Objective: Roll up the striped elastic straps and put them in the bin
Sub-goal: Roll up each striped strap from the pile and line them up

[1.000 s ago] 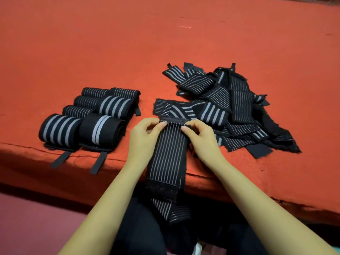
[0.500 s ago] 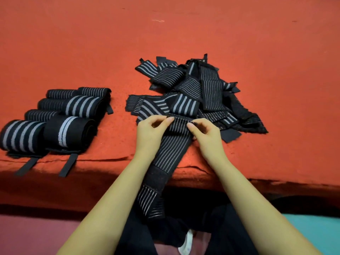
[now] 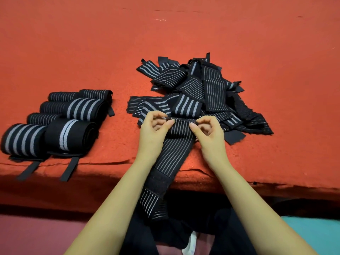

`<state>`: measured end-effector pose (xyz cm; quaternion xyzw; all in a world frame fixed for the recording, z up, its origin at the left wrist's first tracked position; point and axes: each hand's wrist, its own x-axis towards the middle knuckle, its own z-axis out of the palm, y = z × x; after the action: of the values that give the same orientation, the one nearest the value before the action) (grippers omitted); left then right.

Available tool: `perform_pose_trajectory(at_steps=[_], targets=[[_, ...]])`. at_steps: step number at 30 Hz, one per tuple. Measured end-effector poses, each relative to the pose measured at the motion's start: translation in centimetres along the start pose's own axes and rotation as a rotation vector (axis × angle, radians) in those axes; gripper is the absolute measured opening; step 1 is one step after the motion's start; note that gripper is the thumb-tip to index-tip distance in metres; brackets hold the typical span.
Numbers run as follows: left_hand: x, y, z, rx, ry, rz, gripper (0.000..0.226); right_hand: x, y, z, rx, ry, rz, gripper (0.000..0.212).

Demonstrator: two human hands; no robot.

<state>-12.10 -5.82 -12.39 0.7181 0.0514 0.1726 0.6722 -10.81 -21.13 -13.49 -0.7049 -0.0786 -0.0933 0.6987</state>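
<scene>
A black strap with thin grey stripes (image 3: 173, 153) lies across the red surface's front edge, its tail hanging down over my lap. My left hand (image 3: 153, 132) and my right hand (image 3: 209, 135) pinch its far end from either side, where a narrow first turn is folded over. Just behind my fingers sits a loose pile of unrolled striped straps (image 3: 200, 92). Several finished rolls (image 3: 60, 122) lie side by side at the left. No bin is in view.
The red felt-like surface (image 3: 184, 34) stretches far back. Its front edge (image 3: 257, 177) runs across below my wrists. Two black tabs (image 3: 69, 168) from the rolls hang over that edge at the left.
Both hands slid slightly farther up the strap and folded its far end over into a first small turn. The camera view shifted, so the pile and rolls sit differently in frame.
</scene>
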Motion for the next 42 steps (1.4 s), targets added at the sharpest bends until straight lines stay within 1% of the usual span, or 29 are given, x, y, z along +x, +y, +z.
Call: perform_pose_trajectory(at_steps=[3, 6, 8, 10, 12, 15, 17, 18, 21, 23, 26, 29, 30, 31, 33, 34, 37, 39, 40, 42], targets=[[-0.1, 0.2, 0.0, 0.062, -0.102, 0.014, 0.029, -0.1, -0.1, -0.1, -0.013, 0.005, -0.029, 0.023], [0.0, 0.7, -0.2, 0.167, -0.216, 0.069, 0.018, -0.3, -0.2, -0.2, -0.031, 0.004, -0.044, 0.024], [0.2, 1.2, -0.4, 0.232, -0.237, 0.105, 0.015, -0.4, -0.6, 0.0, 0.0, -0.013, -0.03, 0.027], [0.6, 2.1, -0.5, 0.274, -0.219, 0.131, 0.014, -0.5, -1.2, 0.2, 0.09, -0.044, 0.021, 0.032], [0.8, 3.6, -0.5, 0.252, -0.184, 0.15, 0.015, -0.7, -1.9, 0.4, 0.209, -0.135, 0.119, 0.034], [1.5, 5.9, -0.7, 0.25, -0.134, 0.205, 0.015, -1.3, -3.4, 0.8, 0.228, -0.329, 0.246, 0.018], [1.8, 7.3, -0.9, 0.274, -0.125, 0.246, 0.013, -1.4, -4.7, 0.7, 0.251, -0.376, 0.29, 0.011], [1.9, 7.7, -0.9, 0.26, -0.122, 0.251, 0.012, -1.3, -5.3, 0.4, 0.245, -0.387, 0.293, 0.009], [1.4, 8.3, -0.8, 0.162, -0.109, 0.218, 0.016, -0.6, -7.0, -1.0, 0.127, -0.453, 0.247, 0.004], [0.9, 7.9, -0.3, 0.145, -0.109, 0.201, 0.018, -0.5, -7.2, -1.8, 0.059, -0.489, 0.254, 0.006], [0.3, 6.3, 0.5, 0.168, -0.124, 0.158, 0.017, -0.8, -6.3, -2.5, -0.049, -0.471, 0.265, 0.023], [-0.1, 4.4, 1.2, 0.195, -0.127, 0.116, 0.018, -0.9, -4.8, -2.6, 0.009, -0.439, 0.301, 0.032], [-0.3, 3.7, 1.4, 0.221, -0.112, 0.11, 0.018, -1.0, -4.4, -2.5, 0.052, -0.413, 0.318, 0.03], [-0.4, 3.0, 1.5, 0.247, -0.096, 0.106, 0.017, -0.9, -3.9, -2.2, 0.069, -0.378, 0.318, 0.024], [-0.9, 1.7, 1.7, 0.289, -0.094, 0.107, 0.011, -0.7, -3.0, -1.6, 0.05, -0.324, 0.293, 0.011], [-1.1, 1.1, 1.7, 0.306, -0.111, 0.102, 0.009, -0.6, -2.5, -1.3, 0.035, -0.316, 0.282, 0.008], [-1.2, 0.0, 1.5, 0.341, -0.15, 0.074, 0.008, -0.7, -1.4, -0.6, -0.013, -0.309, 0.275, 0.008], [-1.1, -0.2, 1.4, 0.343, -0.171, 0.098, 0.006, -0.6, -1.0, -0.5, -0.017, -0.265, 0.254, 0.011], [-1.1, -0.3, 1.4, 0.324, -0.184, 0.112, 0.007, -0.6, -0.9, -0.5, -0.007, -0.246, 0.24, 0.012], [-1.1, -0.4, 1.2, 0.219, -0.197, 0.102, 0.008, -0.5, -0.7, -0.6, 0.002, -0.216, 0.2, 0.006]])
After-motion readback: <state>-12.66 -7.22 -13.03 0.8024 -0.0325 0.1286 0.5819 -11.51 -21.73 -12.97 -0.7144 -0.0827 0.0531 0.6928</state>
